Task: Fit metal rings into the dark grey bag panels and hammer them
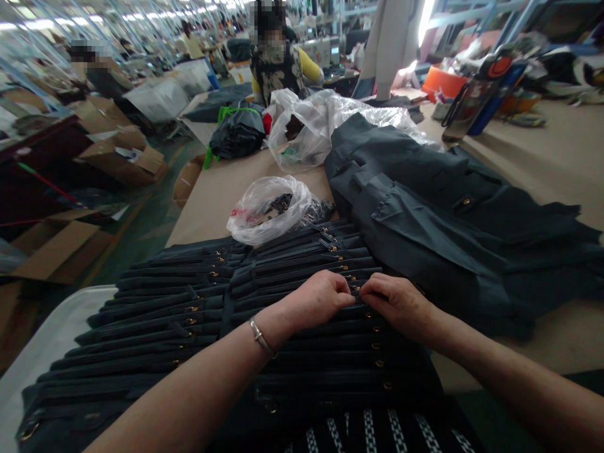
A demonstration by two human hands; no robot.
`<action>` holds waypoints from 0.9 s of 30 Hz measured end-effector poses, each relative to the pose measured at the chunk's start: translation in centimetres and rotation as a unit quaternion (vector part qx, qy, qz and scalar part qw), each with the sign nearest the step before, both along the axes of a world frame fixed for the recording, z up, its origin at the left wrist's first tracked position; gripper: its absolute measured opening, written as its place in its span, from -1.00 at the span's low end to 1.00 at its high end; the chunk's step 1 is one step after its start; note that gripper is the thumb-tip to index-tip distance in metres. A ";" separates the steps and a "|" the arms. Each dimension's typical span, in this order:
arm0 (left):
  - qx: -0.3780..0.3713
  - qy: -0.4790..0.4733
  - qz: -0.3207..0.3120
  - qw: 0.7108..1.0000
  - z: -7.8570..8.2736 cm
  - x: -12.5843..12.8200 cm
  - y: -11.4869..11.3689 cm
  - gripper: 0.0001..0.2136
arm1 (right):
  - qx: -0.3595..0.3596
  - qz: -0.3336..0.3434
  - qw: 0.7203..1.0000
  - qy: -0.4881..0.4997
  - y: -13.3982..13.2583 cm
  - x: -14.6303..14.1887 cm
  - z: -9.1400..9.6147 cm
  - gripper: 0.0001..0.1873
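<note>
My left hand [321, 298], a bangle on its wrist, is closed in a pinch over the dark fabric pieces. Just beside it, my right hand [399, 304] pinches too, the two sets of fingertips almost meeting at one of the small gold-coloured zipper sliders [352, 277]. What lies between the fingers is too small to make out. Under both hands, dark fabric pieces with zippers [278, 277] overlap in rows, several with gold-coloured metal parts. Beyond them, a clear plastic bag [255, 217] stands open with small dark parts inside.
Loose dark fabric [425, 195] is heaped on the table [557, 163] to the right. Behind it are another clear plastic bag [306, 151], a bottle [465, 107] and an orange container [438, 83]. Cardboard boxes [123, 154] stand at the left. A person [278, 69] is across the table.
</note>
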State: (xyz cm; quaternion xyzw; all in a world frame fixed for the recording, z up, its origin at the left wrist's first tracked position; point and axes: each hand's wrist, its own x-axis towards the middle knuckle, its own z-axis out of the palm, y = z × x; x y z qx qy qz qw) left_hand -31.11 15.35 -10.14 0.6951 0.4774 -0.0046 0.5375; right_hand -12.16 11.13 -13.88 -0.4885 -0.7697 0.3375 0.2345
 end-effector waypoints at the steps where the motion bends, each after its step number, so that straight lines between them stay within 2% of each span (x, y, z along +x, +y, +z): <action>1: 0.027 0.011 -0.016 0.999 -0.2 0.0 0.0 -0.87 | -0.001 0.005 1.000 -0.019 0.0 0.0 -0.2 -0.86; 4: 0.077 0.038 -0.034 0.996 -0.6 0.2 0.0 -0.85 | 0.000 0.017 0.999 -0.049 0.1 0.1 -0.8 -0.84; 12: 0.117 0.037 -0.023 0.992 -1.3 0.2 -0.2 -0.83 | -0.023 0.001 1.000 -0.021 0.4 0.2 -1.2 -0.86; 22: 0.190 0.088 -0.038 0.977 -1.8 0.0 -0.1 -0.84 | -0.028 -0.003 0.992 -0.124 1.0 -0.6 -0.5 -0.87; 25: 0.187 0.070 -0.021 0.980 -1.4 -0.6 0.0 -0.83 | -0.026 0.000 0.992 -0.123 1.1 -0.3 -0.3 -0.89; 27: 0.145 0.034 0.017 0.989 -0.8 -1.0 0.0 -0.81 | -0.001 -0.007 0.994 -0.111 1.0 -0.4 0.1 -0.91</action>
